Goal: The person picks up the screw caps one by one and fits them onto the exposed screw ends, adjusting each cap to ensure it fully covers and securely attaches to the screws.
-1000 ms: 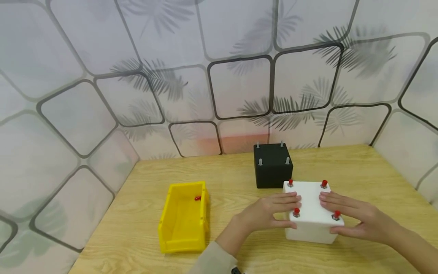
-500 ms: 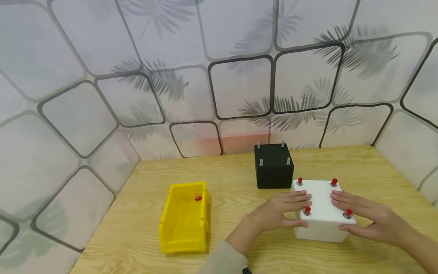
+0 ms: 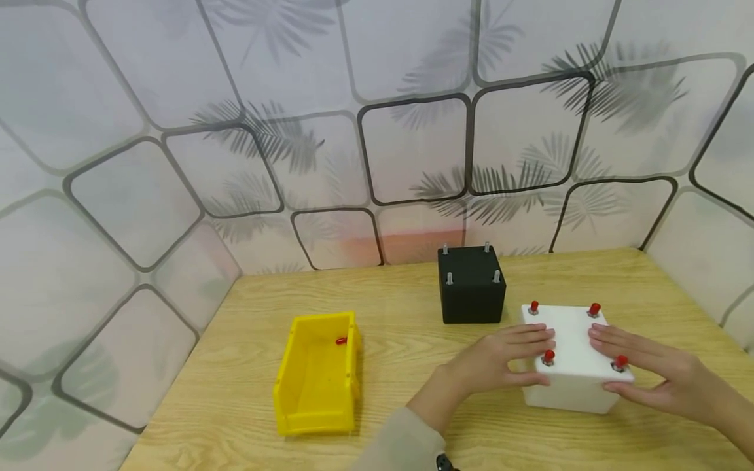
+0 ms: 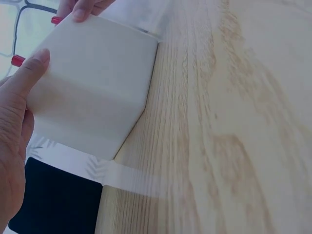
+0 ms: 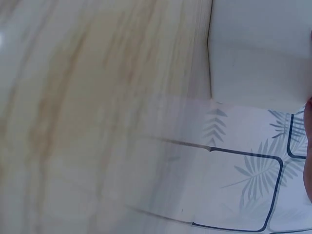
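Observation:
A white box with a metal stud at each top corner, all topped with red caps, stands on the table at right. On its left side my left hand grips it, fingers over the top edge and thumb on the front face. From the opposite side my right hand holds it the same way. The left wrist view shows the box's plain front with the left thumb against it. In the right wrist view the box fills the upper right corner, and only a sliver of hand shows.
Behind the white box to the left stands a black block with bare metal studs on top. A yellow bin sits at left, a small red piece inside it. Patterned cloth rises behind the wooden table.
Both hands have moved the white box to the right, away from the black block's front. The grip looks the same; the bin and black block have stayed put.

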A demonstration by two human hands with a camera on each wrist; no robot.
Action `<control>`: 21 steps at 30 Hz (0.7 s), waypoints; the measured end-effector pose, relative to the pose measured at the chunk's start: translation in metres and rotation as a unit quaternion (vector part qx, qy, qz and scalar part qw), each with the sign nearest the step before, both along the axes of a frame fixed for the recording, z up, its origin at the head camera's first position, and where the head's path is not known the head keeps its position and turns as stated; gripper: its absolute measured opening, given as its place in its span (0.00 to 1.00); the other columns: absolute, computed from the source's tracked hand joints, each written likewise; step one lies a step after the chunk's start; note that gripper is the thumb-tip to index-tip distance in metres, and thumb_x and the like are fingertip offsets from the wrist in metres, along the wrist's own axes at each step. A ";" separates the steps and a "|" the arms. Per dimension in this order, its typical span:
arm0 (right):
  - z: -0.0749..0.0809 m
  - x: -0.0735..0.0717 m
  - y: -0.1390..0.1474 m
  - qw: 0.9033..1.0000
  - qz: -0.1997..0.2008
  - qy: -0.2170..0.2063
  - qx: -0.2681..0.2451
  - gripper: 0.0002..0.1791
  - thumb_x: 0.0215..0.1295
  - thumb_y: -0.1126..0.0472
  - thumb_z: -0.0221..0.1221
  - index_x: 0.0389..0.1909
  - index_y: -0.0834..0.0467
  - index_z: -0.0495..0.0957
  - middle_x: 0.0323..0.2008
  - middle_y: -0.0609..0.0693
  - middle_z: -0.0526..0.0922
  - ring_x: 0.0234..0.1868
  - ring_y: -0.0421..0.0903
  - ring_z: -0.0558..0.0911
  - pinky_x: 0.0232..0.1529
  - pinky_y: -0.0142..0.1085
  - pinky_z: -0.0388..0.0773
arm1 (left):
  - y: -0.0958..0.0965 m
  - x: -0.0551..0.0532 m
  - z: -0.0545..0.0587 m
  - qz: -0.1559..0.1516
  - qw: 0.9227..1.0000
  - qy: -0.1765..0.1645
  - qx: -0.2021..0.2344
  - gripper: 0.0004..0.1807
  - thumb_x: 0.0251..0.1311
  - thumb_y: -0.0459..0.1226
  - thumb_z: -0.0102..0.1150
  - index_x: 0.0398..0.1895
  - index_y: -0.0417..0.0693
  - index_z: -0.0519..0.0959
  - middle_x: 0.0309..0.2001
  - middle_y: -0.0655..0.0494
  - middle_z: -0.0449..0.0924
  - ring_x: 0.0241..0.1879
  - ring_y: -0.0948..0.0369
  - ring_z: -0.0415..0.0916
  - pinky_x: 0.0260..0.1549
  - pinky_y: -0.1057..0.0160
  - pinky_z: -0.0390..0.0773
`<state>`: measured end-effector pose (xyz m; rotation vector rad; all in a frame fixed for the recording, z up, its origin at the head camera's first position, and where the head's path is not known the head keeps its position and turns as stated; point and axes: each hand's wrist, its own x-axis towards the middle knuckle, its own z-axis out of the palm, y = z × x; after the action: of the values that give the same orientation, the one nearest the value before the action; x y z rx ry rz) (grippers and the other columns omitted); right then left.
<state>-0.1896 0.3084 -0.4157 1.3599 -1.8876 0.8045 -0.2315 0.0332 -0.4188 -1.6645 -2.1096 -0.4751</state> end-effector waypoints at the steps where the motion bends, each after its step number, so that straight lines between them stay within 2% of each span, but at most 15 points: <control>1: -0.001 0.001 0.002 1.000 -0.007 -0.004 0.002 0.30 0.57 0.48 0.65 0.44 0.73 0.79 0.50 0.65 0.80 0.63 0.43 0.72 0.59 0.20 0.66 | 0.002 0.000 0.000 -0.001 1.000 0.002 0.002 0.33 0.52 0.49 0.67 0.59 0.42 0.74 0.61 0.53 0.72 0.66 0.63 0.63 0.67 0.75 0.49; 7: -0.004 0.003 0.012 0.998 -0.046 -0.029 0.007 0.32 0.56 0.45 0.65 0.44 0.73 0.79 0.53 0.62 0.79 0.64 0.40 0.70 0.59 0.18 0.65 | 0.010 -0.002 0.000 0.000 1.000 0.000 -0.003 0.33 0.53 0.49 0.67 0.60 0.42 0.73 0.62 0.53 0.72 0.66 0.63 0.63 0.67 0.76 0.48; 13: -0.007 0.005 0.020 0.997 -0.075 -0.025 0.004 0.34 0.56 0.42 0.62 0.45 0.73 0.79 0.54 0.61 0.78 0.64 0.39 0.70 0.59 0.18 0.65 | 0.020 -0.003 -0.001 0.001 1.000 0.001 0.001 0.33 0.53 0.49 0.67 0.59 0.42 0.73 0.62 0.53 0.72 0.66 0.63 0.63 0.67 0.76 0.48; 21: -0.012 0.006 0.034 0.998 -0.068 -0.017 -0.008 0.35 0.54 0.44 0.64 0.45 0.75 0.78 0.52 0.65 0.78 0.64 0.41 0.71 0.58 0.18 0.66 | 0.034 -0.004 -0.002 -0.006 1.000 0.007 0.018 0.32 0.52 0.48 0.68 0.58 0.42 0.74 0.61 0.53 0.73 0.66 0.63 0.64 0.67 0.76 0.48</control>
<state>-0.1840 0.3422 -0.4280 1.2001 -1.9714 0.7775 -0.2355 0.0668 -0.4212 -1.6557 -2.0700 -0.5016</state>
